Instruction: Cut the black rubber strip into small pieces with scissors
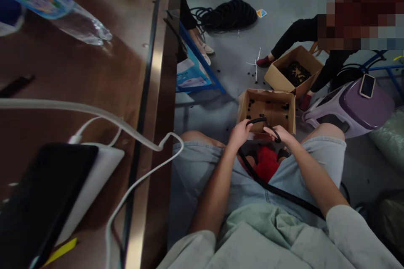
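Note:
A thick black cable lies across my lap and rises to my hands. Its upper stretch bends between them in a loop above an open cardboard box. My left hand is closed around the cable. On the other side, my right hand grips the cable near its curled part, with the fingers bent and pointing inward. Small black pieces lie scattered inside the box. Exactly where the cable ends cannot be made out.
A wooden table on the left bears a phone, a white cord and a bottle. Behind the near box, a second box holds black pieces by a person's feet. A purple stool with a phone stands right; coiled cable lies beyond.

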Motion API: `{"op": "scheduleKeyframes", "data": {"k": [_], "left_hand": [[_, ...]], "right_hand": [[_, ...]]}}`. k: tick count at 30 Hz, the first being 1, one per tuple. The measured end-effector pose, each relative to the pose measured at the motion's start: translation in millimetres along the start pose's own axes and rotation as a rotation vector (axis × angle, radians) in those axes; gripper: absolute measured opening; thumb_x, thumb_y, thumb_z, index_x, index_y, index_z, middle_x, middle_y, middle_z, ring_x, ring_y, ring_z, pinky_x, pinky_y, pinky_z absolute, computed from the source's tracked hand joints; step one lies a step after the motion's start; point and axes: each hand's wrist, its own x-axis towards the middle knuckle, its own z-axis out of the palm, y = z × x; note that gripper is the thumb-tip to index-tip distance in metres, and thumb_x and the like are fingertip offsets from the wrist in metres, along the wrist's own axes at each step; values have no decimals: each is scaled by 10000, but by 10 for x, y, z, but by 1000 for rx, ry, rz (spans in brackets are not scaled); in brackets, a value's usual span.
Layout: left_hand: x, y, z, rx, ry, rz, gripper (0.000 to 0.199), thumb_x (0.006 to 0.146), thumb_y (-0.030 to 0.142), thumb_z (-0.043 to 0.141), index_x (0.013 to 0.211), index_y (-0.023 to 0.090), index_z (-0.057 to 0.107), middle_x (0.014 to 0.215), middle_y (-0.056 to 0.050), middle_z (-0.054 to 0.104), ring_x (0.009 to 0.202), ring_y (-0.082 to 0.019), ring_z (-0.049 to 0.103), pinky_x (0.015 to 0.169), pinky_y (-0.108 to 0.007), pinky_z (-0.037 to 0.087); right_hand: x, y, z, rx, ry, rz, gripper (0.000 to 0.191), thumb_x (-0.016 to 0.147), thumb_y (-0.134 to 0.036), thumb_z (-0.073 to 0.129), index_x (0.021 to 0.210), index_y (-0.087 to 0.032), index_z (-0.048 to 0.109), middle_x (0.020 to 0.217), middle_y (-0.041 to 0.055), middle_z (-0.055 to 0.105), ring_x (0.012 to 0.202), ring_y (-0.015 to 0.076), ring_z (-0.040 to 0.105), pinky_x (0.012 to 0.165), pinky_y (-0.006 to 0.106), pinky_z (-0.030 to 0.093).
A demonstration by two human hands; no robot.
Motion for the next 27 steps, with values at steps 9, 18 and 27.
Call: {"op": "scheduleKeyframes", "data": {"k": [9,18,27], "left_hand": [[16,-39,49,82,20,-144,341,1072,308,443,1285,135,645,1196,-190,751,1142,-285,714,931,-335,513],[-10,0,40,28,-72,-35,311,1046,396,514,1138,183,720,988,-120,788,960,-245,745,840,-290,511],[-7,4,29,39,-98,-78,348,1053,376,504,1292,200,686,1096,-150,787,1045,-272,739,883,-320,523]], "right_hand": [[-11,-2,20,-61,-69,72,776,913,-878,407,702,-174,654,567,58,648,572,171,613,590,263,451],[-35,-68,78,-1,-5,-59,663,907,-825,515,872,-184,682,749,42,702,707,180,625,625,249,457],[-25,-68,77,-6,10,38,746,852,-896,499,664,-182,603,552,41,596,546,173,613,548,261,429]]}}
